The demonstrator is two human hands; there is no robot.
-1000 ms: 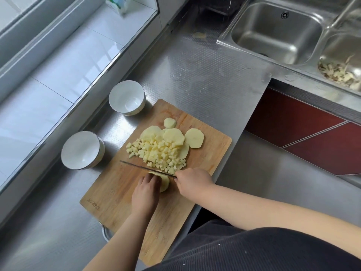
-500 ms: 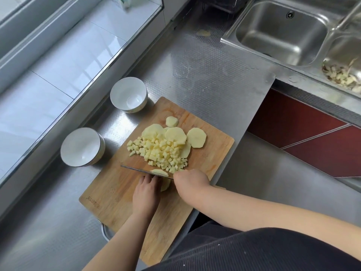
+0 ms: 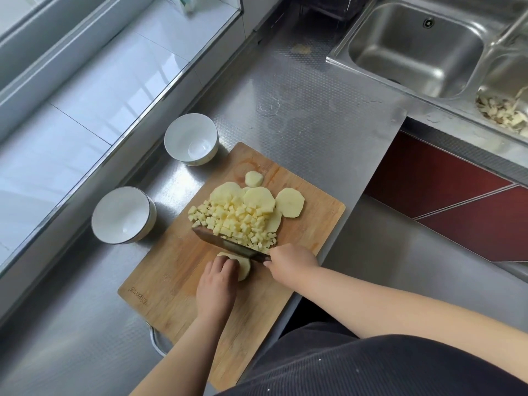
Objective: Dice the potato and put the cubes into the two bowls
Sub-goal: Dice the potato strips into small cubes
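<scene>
Dicing continues mid-board: right hand [image 3: 291, 261] grips the cleaver [image 3: 228, 243], left hand [image 3: 218, 277] curls over a potato piece [image 3: 243, 268]; next, likely another downward cut, both bowls unfilled.

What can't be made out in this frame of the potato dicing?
Head view only:
- Potato piece being cut: mostly under the left hand, so its size and shape are unclear.
- Knife handle: hidden inside the right hand.
- Slices behind the cubes: they overlap, so no sure count.
- Scraps in the right sink basin: cut off by the frame edge.
- Lettering on the cutting board: too small to read.
</scene>
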